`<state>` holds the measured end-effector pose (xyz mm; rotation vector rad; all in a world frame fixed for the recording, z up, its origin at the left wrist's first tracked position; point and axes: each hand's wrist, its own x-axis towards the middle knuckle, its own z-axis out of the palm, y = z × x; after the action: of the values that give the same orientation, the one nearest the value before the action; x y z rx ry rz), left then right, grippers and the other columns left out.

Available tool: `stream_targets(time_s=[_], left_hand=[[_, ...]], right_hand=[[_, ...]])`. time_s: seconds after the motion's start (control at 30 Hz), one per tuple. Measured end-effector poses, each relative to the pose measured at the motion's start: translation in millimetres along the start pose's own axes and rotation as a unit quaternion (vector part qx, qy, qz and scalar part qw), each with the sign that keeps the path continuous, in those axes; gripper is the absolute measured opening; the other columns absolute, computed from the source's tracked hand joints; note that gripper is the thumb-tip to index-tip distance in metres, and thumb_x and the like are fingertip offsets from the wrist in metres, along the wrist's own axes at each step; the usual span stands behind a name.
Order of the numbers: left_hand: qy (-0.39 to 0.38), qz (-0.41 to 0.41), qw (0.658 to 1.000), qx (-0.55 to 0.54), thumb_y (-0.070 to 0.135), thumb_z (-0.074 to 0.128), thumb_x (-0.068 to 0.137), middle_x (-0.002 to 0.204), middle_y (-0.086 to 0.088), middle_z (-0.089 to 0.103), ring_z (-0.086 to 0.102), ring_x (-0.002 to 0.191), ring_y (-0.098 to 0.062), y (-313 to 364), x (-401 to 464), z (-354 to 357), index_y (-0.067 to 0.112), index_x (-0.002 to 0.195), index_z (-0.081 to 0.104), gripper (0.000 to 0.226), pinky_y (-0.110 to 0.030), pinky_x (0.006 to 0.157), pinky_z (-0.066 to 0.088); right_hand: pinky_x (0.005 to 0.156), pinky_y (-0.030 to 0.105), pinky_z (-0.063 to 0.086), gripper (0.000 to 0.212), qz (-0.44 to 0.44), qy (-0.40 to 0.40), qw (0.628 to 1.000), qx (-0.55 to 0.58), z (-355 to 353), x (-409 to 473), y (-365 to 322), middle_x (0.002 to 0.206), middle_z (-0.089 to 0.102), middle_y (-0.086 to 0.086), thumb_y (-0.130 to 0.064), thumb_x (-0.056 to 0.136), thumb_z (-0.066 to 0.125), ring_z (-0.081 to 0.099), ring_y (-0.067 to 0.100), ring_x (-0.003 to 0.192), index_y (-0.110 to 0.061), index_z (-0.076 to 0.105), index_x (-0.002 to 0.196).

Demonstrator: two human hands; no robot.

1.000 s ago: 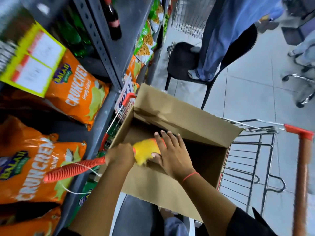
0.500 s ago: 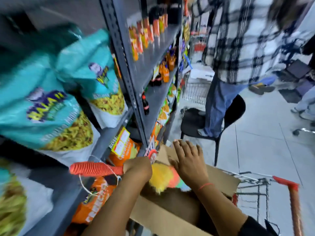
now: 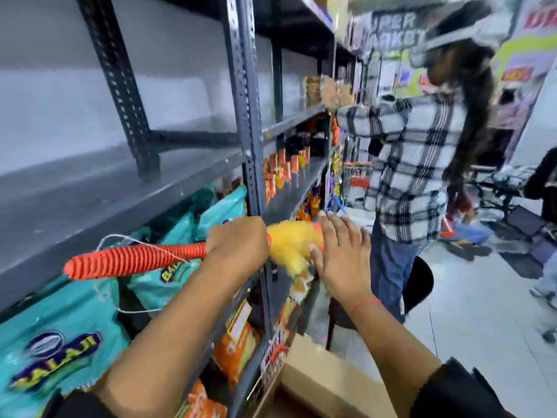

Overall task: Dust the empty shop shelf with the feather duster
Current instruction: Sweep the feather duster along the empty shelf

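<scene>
The feather duster has a ribbed orange handle pointing left and a fluffy yellow head. My left hand is closed around the handle just behind the head. My right hand lies over the yellow fluff, fingers spread and pressing on it. The duster is held in front of the dark grey shelf upright, a little below the empty grey shelf, which runs across the upper left at about head height. A white string loop hangs from the handle.
Teal snack bags fill the shelf below the empty one, orange packs lower down. Small bottles line the far bay. A person in a checked shirt stands close on the right. A cardboard box sits below my arms.
My view has swung upward from the box in the trolley to the shelves. Both hands lifted the duster out of the box, up to the level just under the empty shelf.
</scene>
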<state>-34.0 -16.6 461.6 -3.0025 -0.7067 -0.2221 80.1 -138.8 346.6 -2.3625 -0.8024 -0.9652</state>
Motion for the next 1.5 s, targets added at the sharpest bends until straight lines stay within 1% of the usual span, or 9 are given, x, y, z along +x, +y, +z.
stream_targets(time_s=[0.23,0.47,0.6,0.7,0.83,0.97,1.17,1.37,1.5], left_hand=[[0.115,-0.027,0.993,-0.028,0.032,0.048,0.092,0.123,-0.012,0.063,0.06,0.11,-0.035,-47,-28,-82,0.019,0.116,0.063,0.031,-0.037,0.075,0.041],[0.182,-0.144,0.972,-0.032,0.038,0.047,0.092,0.118,-0.012,0.063,0.059,0.105,-0.036,-129,-81,-139,0.028,0.115,0.063,0.029,-0.038,0.076,0.042],[0.174,-0.179,0.966,-0.072,0.038,0.05,0.091,0.12,-0.01,0.064,0.058,0.104,-0.035,-173,-112,-154,0.039,0.11,0.066,0.025,-0.041,0.086,0.046],[0.177,-0.207,0.958,-0.092,0.039,0.051,0.091,0.123,-0.006,0.064,0.057,0.104,-0.033,-198,-133,-151,0.044,0.108,0.066,0.023,-0.041,0.091,0.047],[0.189,-0.272,0.94,-0.074,0.042,0.052,0.09,0.121,-0.007,0.065,0.058,0.108,-0.036,-233,-161,-142,0.047,0.113,0.062,0.025,-0.041,0.09,0.049],[0.202,-0.322,0.923,-0.057,0.043,0.055,0.086,0.114,-0.006,0.069,0.062,0.102,-0.035,-263,-180,-137,0.049,0.104,0.064,0.021,-0.043,0.089,0.052],[0.112,-0.297,0.946,-0.065,0.025,0.054,0.093,0.133,0.002,0.06,0.055,0.121,-0.025,-267,-175,-123,0.04,0.128,0.055,0.038,-0.031,0.091,0.044],[0.183,-0.364,0.912,-0.035,0.033,0.054,0.09,0.12,-0.01,0.068,0.062,0.105,-0.036,-274,-165,-116,0.043,0.121,0.06,0.032,-0.041,0.089,0.053],[0.177,-0.301,0.933,-0.084,0.024,0.054,0.093,0.122,-0.011,0.067,0.059,0.112,-0.033,-254,-148,-111,0.032,0.125,0.06,0.033,-0.031,0.078,0.044]], right_hand=[[0.1,0.061,0.023,0.063,-0.05,0.077,0.994,0.058,-31,58,-55,0.132,0.051,0.017,-0.055,0.097,0.009,0.033,0.03,0.125,-0.013,0.035,0.134],[0.101,0.062,0.025,0.06,-0.099,0.096,0.983,0.125,-31,77,-144,0.135,0.05,0.014,-0.054,0.098,0.012,0.03,0.026,0.129,-0.015,0.032,0.138],[0.102,0.06,0.025,0.063,-0.146,0.085,0.973,0.159,-26,83,-199,0.131,0.053,0.014,-0.052,0.098,0.013,0.032,0.026,0.128,-0.008,0.043,0.133],[0.1,0.062,0.03,0.055,-0.179,0.091,0.961,0.19,-20,86,-236,0.122,0.058,0.019,-0.046,0.096,0.031,0.036,0.029,0.123,-0.003,0.054,0.12],[0.105,0.057,0.021,0.053,-0.205,0.082,0.949,0.226,-11,83,-267,0.131,0.053,0.012,-0.048,0.096,0.027,0.033,0.026,0.127,-0.012,0.037,0.134],[0.106,0.054,0.012,0.058,-0.209,0.063,0.934,0.283,-1,87,-276,0.133,0.052,0.013,-0.051,0.098,0.011,0.031,0.026,0.129,-0.015,0.036,0.136],[0.106,0.054,0.015,0.057,-0.274,0.068,0.906,0.317,11,99,-275,0.137,0.046,0.014,-0.05,0.098,0.013,0.028,0.028,0.132,-0.016,0.035,0.138],[0.109,0.05,0.015,0.055,-0.274,0.065,0.89,0.36,14,97,-275,0.138,0.046,0.014,-0.05,0.098,0.015,0.027,0.027,0.133,-0.017,0.033,0.139],[0.109,0.05,0.016,0.055,-0.275,0.068,0.884,0.371,15,98,-275,0.138,0.045,0.015,-0.05,0.098,0.017,0.028,0.029,0.133,-0.017,0.031,0.14]])
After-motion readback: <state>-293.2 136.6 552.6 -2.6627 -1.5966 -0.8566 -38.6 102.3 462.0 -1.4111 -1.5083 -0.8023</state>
